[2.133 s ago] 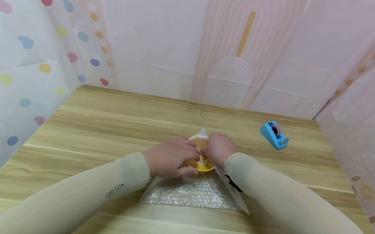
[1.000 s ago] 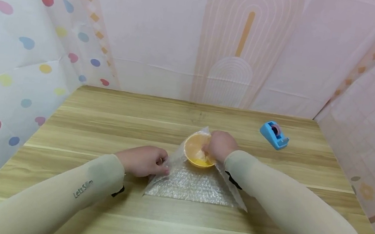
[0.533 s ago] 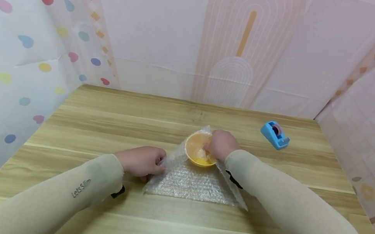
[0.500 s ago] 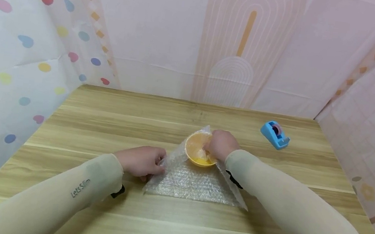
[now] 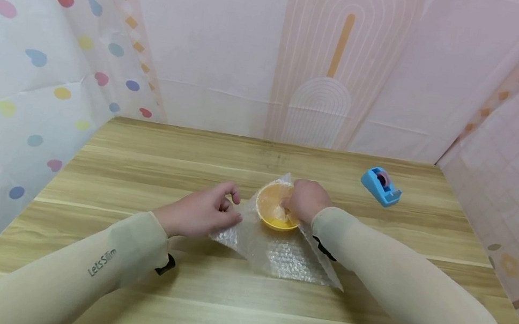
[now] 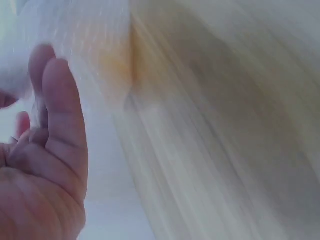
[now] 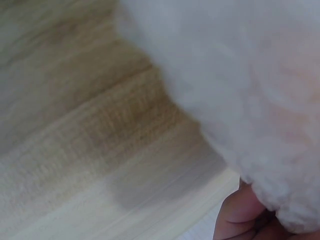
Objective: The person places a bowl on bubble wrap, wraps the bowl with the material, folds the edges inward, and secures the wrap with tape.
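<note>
A yellow-orange bowl stands on a sheet of bubble wrap, part of which is drawn up round its far and right sides. My right hand holds gathered bubble wrap at the bowl's right rim. In the right wrist view, fingers pinch the edge of the sheet. My left hand is at the sheet's left side, with thumb and index finger apart. Its raised fingers meet the lifted wrap in the left wrist view, where the bowl shows blurred through the plastic.
A blue tape dispenser with a roll of tape stands at the back right of the wooden table. Patterned cloth hangs along the back and both sides. Black bands are at both wrists.
My left hand has left the bowl for the sheet's left edge, and that front left corner has lifted and folded upward. My right hand stays at the bowl's rim.
</note>
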### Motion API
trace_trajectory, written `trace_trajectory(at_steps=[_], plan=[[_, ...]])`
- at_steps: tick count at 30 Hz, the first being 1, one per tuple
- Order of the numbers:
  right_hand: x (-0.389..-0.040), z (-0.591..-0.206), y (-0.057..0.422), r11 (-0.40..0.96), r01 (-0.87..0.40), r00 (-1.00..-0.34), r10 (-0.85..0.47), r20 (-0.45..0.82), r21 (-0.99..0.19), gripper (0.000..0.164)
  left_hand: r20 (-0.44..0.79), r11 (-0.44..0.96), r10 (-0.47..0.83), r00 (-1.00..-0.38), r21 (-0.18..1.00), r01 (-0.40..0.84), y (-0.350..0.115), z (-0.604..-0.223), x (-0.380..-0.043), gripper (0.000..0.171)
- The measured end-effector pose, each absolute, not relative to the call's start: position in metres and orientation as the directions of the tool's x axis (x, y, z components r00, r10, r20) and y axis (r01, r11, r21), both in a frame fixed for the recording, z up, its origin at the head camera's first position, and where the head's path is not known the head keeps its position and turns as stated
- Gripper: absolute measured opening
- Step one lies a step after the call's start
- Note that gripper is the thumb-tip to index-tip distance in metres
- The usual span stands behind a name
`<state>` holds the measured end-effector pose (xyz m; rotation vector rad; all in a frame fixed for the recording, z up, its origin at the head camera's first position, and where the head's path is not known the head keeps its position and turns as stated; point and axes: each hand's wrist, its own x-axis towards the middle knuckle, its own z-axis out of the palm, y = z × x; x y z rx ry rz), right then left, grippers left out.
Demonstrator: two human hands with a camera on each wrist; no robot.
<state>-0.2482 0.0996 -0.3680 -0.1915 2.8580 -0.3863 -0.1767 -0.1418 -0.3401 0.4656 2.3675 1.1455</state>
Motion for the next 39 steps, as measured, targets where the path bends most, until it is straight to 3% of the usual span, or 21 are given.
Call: trace_trajectory(at_steps=[7, 16, 20, 23, 25, 30, 34, 39], plan=[[-0.250, -0.370, 0.100, 0.957, -0.113, -0.959, -0.175, -0.222, -0.266, 0.034, -0.101, 0.554, 0.455, -0.885, 0.810, 0.193, -0.128, -0.337, -0.178, 0.011], [-0.249, -0.372, 0.100, 0.948, -0.134, -0.964, -0.193, -0.185, -0.288, 0.029, -0.035, 0.512, 0.490, -0.871, 0.821, 0.255, -0.111, -0.346, -0.184, 0.004], [-0.248, -0.371, 0.102, 0.944, -0.179, -0.961, -0.228, -0.158, -0.278, 0.009, -0.017, 0.534, 0.509, -0.861, 0.790, 0.300, -0.107, -0.351, -0.185, 0.015], [-0.248, -0.371, 0.104, 0.943, -0.196, -0.958, -0.242, -0.152, -0.269, 0.011, 0.001, 0.624, 0.536, -0.844, 0.674, 0.397, -0.104, -0.354, -0.186, 0.024], [-0.249, -0.371, 0.104, 0.946, -0.195, -0.958, -0.241, -0.155, -0.260, 0.012, 0.025, 0.686, 0.576, -0.817, 0.530, 0.499, -0.101, -0.357, -0.186, 0.031], [-0.249, -0.370, 0.102, 0.959, -0.195, -0.959, -0.230, -0.165, -0.205, 0.010, 0.111, 0.672, 0.721, -0.684, 0.130, 0.729, -0.095, -0.365, -0.188, 0.041], [-0.249, -0.368, 0.102, 0.957, -0.187, -0.961, -0.226, -0.162, -0.223, 0.007, 0.116, 0.664, 0.746, -0.655, -0.074, 0.744, -0.091, -0.375, -0.193, 0.038], [-0.248, -0.367, 0.102, 0.949, -0.201, -0.958, -0.242, -0.151, -0.243, 0.021, 0.093, 0.653, 0.756, -0.648, -0.165, 0.739, -0.086, -0.381, -0.200, 0.031]])
